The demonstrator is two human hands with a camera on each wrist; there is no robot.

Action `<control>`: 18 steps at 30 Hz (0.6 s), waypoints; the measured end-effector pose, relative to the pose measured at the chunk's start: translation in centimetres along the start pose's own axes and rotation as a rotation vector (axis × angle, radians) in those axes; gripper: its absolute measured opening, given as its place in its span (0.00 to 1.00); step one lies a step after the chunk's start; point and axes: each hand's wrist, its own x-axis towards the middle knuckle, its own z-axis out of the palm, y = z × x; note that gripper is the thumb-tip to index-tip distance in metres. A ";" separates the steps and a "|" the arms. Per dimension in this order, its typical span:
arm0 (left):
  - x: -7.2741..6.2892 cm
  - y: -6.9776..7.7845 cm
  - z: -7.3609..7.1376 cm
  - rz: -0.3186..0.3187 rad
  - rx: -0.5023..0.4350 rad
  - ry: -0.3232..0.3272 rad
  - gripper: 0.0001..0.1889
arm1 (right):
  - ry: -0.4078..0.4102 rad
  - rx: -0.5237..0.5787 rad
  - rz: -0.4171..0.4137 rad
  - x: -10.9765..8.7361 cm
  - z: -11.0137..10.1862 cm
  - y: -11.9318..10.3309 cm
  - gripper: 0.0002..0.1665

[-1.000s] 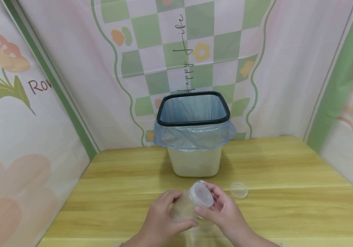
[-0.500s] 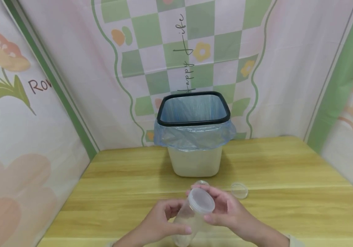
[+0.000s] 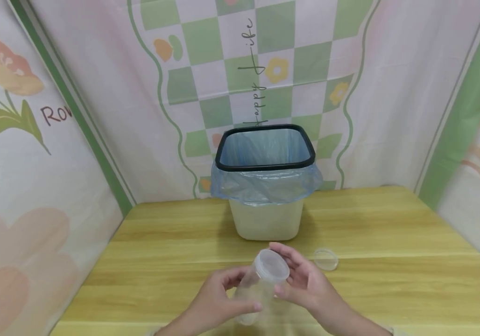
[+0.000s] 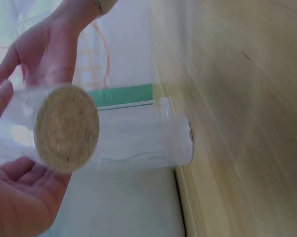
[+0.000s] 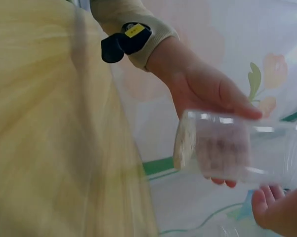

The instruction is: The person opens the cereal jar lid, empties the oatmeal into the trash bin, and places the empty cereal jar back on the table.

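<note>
My left hand (image 3: 216,298) grips the body of a clear plastic jar (image 3: 250,291), which is tilted above the table. Its round tan-looking base (image 4: 66,129) faces the left wrist camera. A translucent screw lid (image 3: 272,265) caps the jar's raised end. Around that lid my right hand (image 3: 309,284) holds on, thumb at the lower edge and fingers at the upper edge. Behind them a second clear jar (image 4: 143,142) stands upright on the table, mostly hidden in the head view. To the right lies a loose clear lid (image 3: 326,259).
A pale bin (image 3: 267,221) with a black rim (image 3: 265,167) and a blue bag liner (image 3: 261,186) stands at the back of the wooden table (image 3: 160,252). Printed curtains (image 3: 198,88) enclose the table at the back and both sides.
The jar in my hands has tilted and its lid end shifts slightly up and left in the last half second. My right fingers have changed position around the lid. The loose lid stays put.
</note>
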 end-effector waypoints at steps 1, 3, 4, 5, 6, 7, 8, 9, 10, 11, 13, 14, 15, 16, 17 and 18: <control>0.0 0.0 0.1 0.020 0.040 0.035 0.22 | 0.056 -0.013 0.021 -0.1 0.3 0.0 0.37; -0.1 -0.1 0.4 0.055 0.113 0.103 0.24 | 0.161 -0.033 0.062 -0.1 0.8 0.2 0.38; -0.1 -0.2 0.5 0.081 0.158 0.137 0.25 | 0.214 -0.038 0.088 -0.1 1.1 0.3 0.38; -0.1 -0.3 0.7 0.110 0.201 0.167 0.26 | 0.266 -0.039 0.118 0.0 1.4 0.4 0.38; -0.1 -0.3 0.8 0.137 0.248 0.195 0.27 | 0.318 -0.043 0.148 0.0 1.6 0.5 0.37; 0.0 -0.4 0.9 0.176 0.301 0.216 0.28 | 0.362 -0.045 0.171 0.1 1.9 0.7 0.37; 0.0 -0.5 1.1 0.213 0.349 0.235 0.28 | 0.406 -0.049 0.189 0.2 2.1 0.9 0.37; 0.1 -0.7 1.2 0.259 0.405 0.254 0.29 | 0.447 -0.051 0.205 0.3 2.3 1.0 0.36; 0.1 -0.8 1.3 0.303 0.455 0.273 0.29 | 0.481 -0.052 0.215 0.4 2.5 1.1 0.35; 0.2 -0.9 1.4 0.342 0.499 0.287 0.29 | 0.505 -0.056 0.220 0.4 2.6 1.3 0.34; 0.2 -1.0 1.6 0.400 0.562 0.310 0.30 | 0.536 -0.058 0.227 0.5 2.9 1.4 0.32; 0.2 -1.1 1.6 0.410 0.571 0.314 0.30 | 0.546 -0.060 0.232 0.5 2.9 1.4 0.32; 0.2 -1.1 1.6 0.412 0.571 0.315 0.30 | 0.548 -0.062 0.237 0.5 3.0 1.4 0.31; 0.2 -1.1 1.6 0.403 0.562 0.310 0.30 | 0.544 -0.062 0.241 0.5 3.0 1.4 0.31; 0.1 -1.0 1.6 0.382 0.540 0.298 0.29 | 0.537 -0.064 0.243 0.5 3.0 1.3 0.32; 0.1 -1.0 1.5 0.360 0.515 0.281 0.29 | 0.527 -0.065 0.248 0.5 3.0 1.2 0.32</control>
